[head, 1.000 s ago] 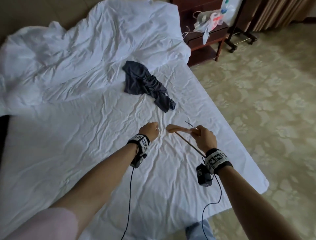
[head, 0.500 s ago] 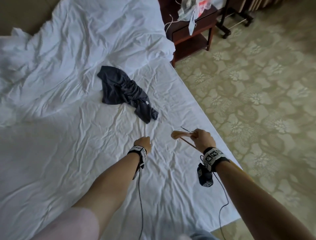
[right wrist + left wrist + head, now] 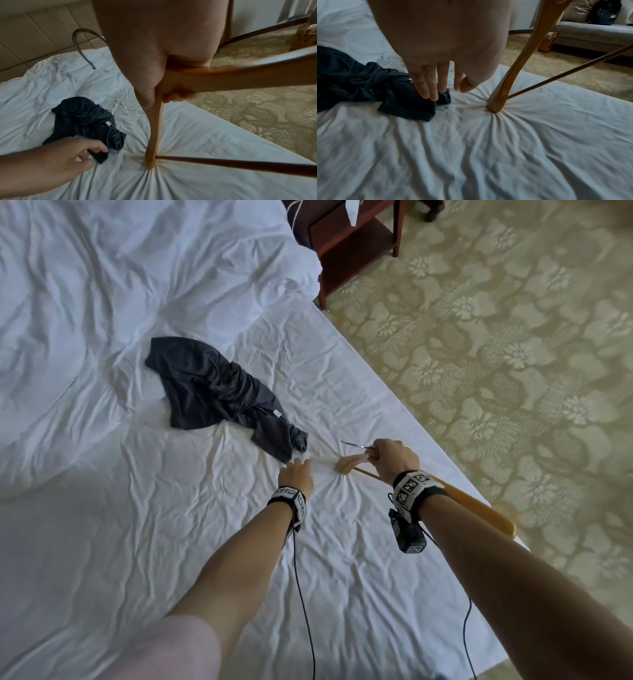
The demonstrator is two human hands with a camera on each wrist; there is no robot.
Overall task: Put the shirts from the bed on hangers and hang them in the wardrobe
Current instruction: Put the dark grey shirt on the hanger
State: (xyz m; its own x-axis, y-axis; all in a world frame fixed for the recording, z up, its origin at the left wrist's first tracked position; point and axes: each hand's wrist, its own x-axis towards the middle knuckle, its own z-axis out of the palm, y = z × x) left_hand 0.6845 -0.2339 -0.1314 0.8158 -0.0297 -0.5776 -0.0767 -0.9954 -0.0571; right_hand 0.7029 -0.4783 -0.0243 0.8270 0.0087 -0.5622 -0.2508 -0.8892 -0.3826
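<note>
Basically, our right hand (image 3: 394, 460) was clamped on the wooden hanger (image 3: 155, 136) at its neck, one end dug into the bed sheet (image 3: 488, 148) just right of the dark shirt (image 3: 219, 398). Our left hand (image 3: 296, 475) hung with fingers apart, holding nothing, fingertips (image 3: 429, 93) at the shirt's nearest corner; contact unclear. Shirt lay crumpled on the bed, wardrobe not in view. Best bet, we judged: pinch fabric only, not sheet, lift, find the collar before feeding the hanger in.
</note>
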